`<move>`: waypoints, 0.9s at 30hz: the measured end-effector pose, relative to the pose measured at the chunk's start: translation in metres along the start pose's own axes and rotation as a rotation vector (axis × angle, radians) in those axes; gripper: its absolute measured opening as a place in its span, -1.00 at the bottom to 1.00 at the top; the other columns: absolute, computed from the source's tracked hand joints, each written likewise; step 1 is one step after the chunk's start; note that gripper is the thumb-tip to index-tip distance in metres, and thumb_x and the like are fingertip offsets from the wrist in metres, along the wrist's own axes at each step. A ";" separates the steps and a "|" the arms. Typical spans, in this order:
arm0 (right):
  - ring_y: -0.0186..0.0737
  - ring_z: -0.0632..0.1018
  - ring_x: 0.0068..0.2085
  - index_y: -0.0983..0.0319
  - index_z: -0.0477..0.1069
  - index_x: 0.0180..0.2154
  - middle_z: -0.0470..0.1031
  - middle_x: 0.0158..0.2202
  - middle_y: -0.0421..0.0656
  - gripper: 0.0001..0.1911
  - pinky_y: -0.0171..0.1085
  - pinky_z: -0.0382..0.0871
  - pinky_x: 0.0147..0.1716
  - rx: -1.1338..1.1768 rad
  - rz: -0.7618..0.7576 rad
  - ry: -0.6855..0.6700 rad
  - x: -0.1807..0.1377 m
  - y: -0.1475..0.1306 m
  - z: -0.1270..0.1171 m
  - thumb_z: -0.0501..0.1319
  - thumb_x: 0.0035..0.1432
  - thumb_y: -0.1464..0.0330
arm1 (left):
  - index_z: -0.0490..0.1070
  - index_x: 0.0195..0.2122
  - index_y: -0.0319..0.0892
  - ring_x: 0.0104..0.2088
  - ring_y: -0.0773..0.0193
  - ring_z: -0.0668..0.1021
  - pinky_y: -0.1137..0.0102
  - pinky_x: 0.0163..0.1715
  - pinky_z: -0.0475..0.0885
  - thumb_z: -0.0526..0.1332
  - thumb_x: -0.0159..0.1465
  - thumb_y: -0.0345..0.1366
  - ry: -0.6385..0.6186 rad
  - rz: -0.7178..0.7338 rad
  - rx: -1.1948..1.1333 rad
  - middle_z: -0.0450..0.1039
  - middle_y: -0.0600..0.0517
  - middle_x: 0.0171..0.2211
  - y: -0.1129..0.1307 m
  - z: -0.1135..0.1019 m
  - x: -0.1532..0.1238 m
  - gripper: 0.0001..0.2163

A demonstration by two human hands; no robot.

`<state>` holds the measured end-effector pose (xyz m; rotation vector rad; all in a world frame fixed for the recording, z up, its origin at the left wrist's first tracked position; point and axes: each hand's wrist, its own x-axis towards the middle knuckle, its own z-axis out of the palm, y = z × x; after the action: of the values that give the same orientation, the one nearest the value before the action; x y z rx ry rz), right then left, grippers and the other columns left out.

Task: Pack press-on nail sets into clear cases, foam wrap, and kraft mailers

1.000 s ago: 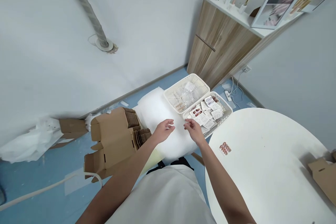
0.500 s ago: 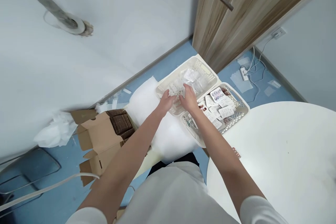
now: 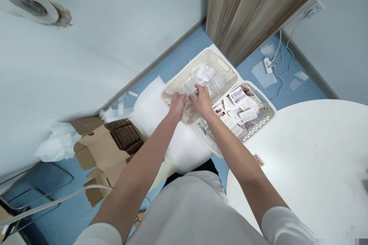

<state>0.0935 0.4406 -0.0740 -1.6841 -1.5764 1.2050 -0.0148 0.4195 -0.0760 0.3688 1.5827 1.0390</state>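
My left hand [image 3: 177, 106] and my right hand [image 3: 202, 102] are close together over the near part of a cream plastic basket [image 3: 172, 84]. Their fingertips are pinched around what looks like a small clear plastic piece [image 3: 191, 94], too faint to make out fully. Beyond my hands, clear plastic packs and a white crumpled bag [image 3: 204, 72] lie in that basket. A second cream basket [image 3: 263, 122], right beside it, holds several white printed cards [image 3: 247, 115] and sets of press-on nails [image 3: 237, 95]. My right forearm passes over its near left part.
A round white table [image 3: 301, 141] stands at my right, with a small nail set [image 3: 258, 159] near its edge. Left of the baskets are a white padded bundle [image 3: 152, 101] and an open cardboard box [image 3: 97, 149] of dark brown packs. A wooden cabinet [image 3: 244, 15] and power strip [image 3: 267, 66] lie beyond.
My hands have drawn closer together, the right one shifting left and lower over the basket. The view has tilted slightly, so the baskets and pipe appear shifted up and left.
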 end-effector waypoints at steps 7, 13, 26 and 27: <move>-0.36 0.38 -0.33 0.24 0.34 -0.27 0.27 -0.20 -0.11 -0.75 -0.25 0.34 -0.21 0.178 0.001 0.201 -0.053 -0.023 -0.007 0.08 0.08 0.21 | 0.22 -0.09 -0.15 -0.08 0.28 0.41 0.27 -0.06 0.31 0.17 0.12 -0.21 0.041 0.149 -0.103 0.23 -0.05 -0.06 0.008 -0.005 -0.063 -0.66; -0.36 0.37 -0.37 0.22 0.32 -0.33 0.29 -0.26 -0.16 -0.79 -0.30 0.33 -0.33 0.236 0.023 0.341 -0.162 -0.035 -0.007 0.17 -0.03 0.25 | 0.22 -0.11 -0.13 -0.29 0.36 0.47 0.37 -0.26 0.40 0.20 0.06 -0.24 -0.026 0.268 0.010 0.25 -0.02 -0.10 -0.017 -0.042 -0.147 -0.64; -0.30 0.41 -0.45 0.24 0.36 -0.37 0.39 -0.47 -0.18 -0.65 -0.26 0.32 -0.39 0.521 0.165 0.247 -0.402 -0.014 0.014 0.17 -0.05 0.08 | 0.24 -0.18 -0.19 -0.19 0.22 0.49 0.34 -0.25 0.40 0.20 0.04 -0.28 -0.426 0.274 0.132 0.39 -0.11 -0.11 -0.107 -0.163 -0.294 -0.69; -0.30 0.40 -0.47 0.24 0.35 -0.42 0.38 -0.51 -0.19 -0.65 -0.27 0.31 -0.41 0.521 0.161 0.251 -0.415 -0.012 0.012 0.18 -0.06 0.07 | 0.25 -0.19 -0.19 -0.18 0.21 0.49 0.33 -0.24 0.40 0.21 0.03 -0.29 -0.472 0.278 0.145 0.40 -0.11 -0.12 -0.109 -0.165 -0.300 -0.69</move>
<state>0.1098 0.0398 0.0329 -1.5542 -0.8920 1.2859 -0.0421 0.0751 0.0216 0.8856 1.2007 0.9568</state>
